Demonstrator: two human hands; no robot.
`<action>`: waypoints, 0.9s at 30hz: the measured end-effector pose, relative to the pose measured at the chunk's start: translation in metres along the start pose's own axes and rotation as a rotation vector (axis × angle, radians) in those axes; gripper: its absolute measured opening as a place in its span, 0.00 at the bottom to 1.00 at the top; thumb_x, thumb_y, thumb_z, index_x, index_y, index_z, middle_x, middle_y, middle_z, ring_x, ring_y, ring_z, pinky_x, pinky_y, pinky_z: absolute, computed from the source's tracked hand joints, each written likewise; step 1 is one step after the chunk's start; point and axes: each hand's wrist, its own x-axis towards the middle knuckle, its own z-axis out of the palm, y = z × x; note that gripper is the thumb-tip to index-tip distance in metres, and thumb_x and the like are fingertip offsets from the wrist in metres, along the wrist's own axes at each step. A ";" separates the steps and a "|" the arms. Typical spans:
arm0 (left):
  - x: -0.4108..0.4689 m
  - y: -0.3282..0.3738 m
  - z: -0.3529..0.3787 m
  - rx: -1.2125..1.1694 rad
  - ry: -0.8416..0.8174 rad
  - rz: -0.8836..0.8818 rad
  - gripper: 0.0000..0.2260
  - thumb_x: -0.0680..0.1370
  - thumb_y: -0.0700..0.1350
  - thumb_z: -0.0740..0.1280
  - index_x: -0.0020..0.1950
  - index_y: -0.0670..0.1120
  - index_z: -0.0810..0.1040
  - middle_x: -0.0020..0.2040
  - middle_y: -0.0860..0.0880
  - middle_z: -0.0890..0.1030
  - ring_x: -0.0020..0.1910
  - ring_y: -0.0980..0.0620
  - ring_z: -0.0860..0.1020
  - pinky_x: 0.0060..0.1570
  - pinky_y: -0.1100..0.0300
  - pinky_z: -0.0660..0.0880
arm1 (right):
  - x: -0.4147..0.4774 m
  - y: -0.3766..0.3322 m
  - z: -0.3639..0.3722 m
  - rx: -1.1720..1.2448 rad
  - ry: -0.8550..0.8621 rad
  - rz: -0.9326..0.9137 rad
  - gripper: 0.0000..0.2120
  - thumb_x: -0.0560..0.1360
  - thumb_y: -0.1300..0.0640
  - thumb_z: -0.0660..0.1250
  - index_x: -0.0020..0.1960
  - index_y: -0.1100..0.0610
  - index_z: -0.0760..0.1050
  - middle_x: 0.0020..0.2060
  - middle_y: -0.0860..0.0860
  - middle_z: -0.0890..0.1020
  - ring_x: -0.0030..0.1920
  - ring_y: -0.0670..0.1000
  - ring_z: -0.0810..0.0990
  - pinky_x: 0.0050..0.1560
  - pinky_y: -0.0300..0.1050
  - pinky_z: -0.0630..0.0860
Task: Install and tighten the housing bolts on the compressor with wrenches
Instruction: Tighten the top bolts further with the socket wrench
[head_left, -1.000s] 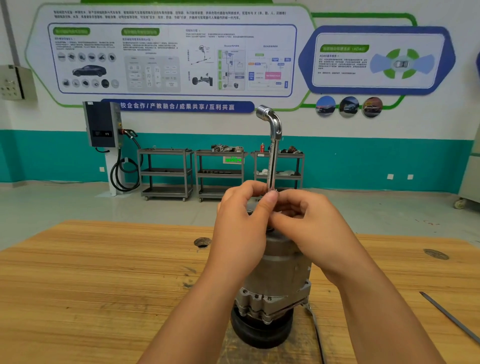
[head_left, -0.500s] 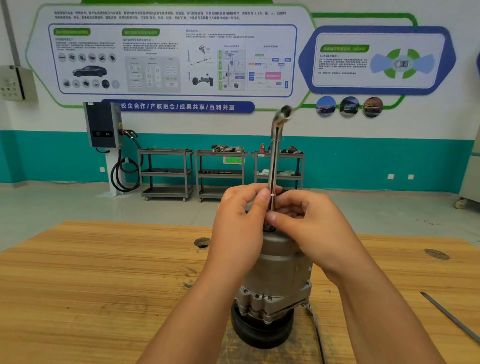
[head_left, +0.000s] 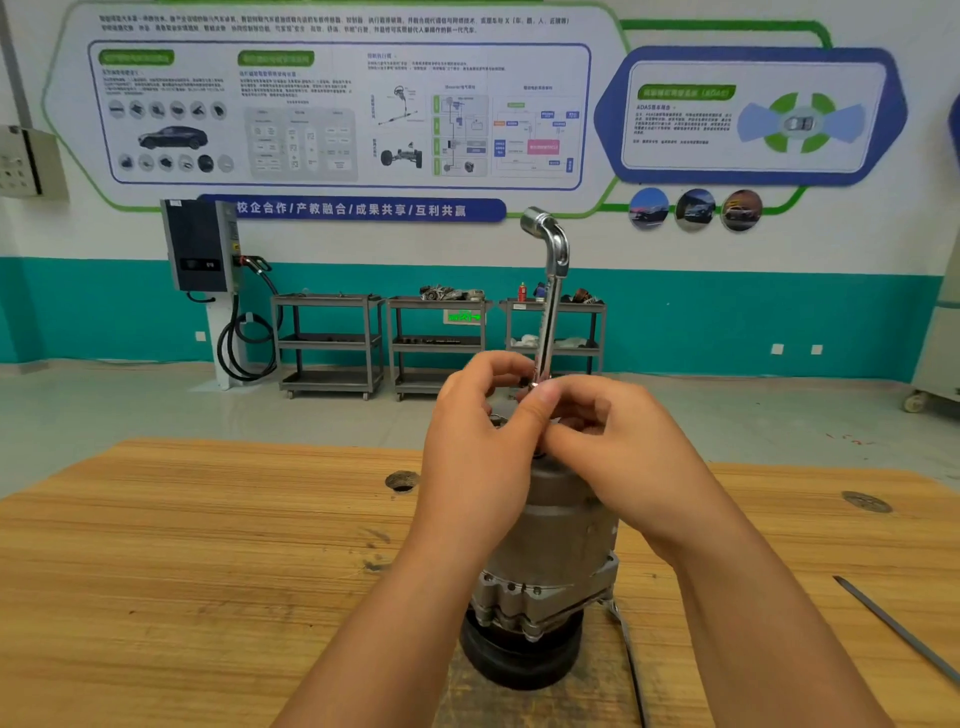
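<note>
Compressor (head_left: 550, 545) is standing on end directly below the fingers (head_left: 537, 415), L-shaped socket wrench (head_left: 551, 291) is rising upright from between them, long axis vertical, and left hand (head_left: 478, 452) and right hand (head_left: 628, 452), equally near, are pinching its lower shaft with curled fingertips, the bolt being hidden underneath.

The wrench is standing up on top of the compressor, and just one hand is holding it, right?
Not one hand: the head view shows the left hand and the right hand both pinching the wrench low on its shaft. It does stand upright on top of the compressor.
</note>
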 end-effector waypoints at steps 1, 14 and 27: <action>0.001 -0.001 0.000 0.006 0.007 -0.004 0.03 0.78 0.49 0.66 0.51 0.55 0.77 0.55 0.52 0.79 0.55 0.54 0.77 0.58 0.52 0.74 | 0.000 0.000 0.000 -0.008 -0.002 -0.012 0.10 0.74 0.60 0.67 0.47 0.45 0.79 0.40 0.43 0.83 0.43 0.41 0.80 0.45 0.40 0.78; 0.000 0.001 0.001 0.016 0.022 0.033 0.10 0.81 0.44 0.62 0.57 0.52 0.81 0.56 0.52 0.76 0.55 0.62 0.74 0.56 0.69 0.71 | 0.001 0.001 0.005 -0.045 0.083 -0.013 0.05 0.73 0.57 0.70 0.43 0.49 0.76 0.35 0.45 0.79 0.35 0.40 0.76 0.38 0.37 0.75; 0.000 -0.001 0.003 0.027 0.014 0.023 0.14 0.79 0.51 0.63 0.62 0.53 0.79 0.58 0.55 0.77 0.62 0.53 0.73 0.64 0.49 0.72 | 0.000 0.001 0.001 0.002 -0.011 -0.033 0.11 0.77 0.59 0.65 0.54 0.45 0.78 0.44 0.43 0.83 0.46 0.40 0.80 0.48 0.40 0.78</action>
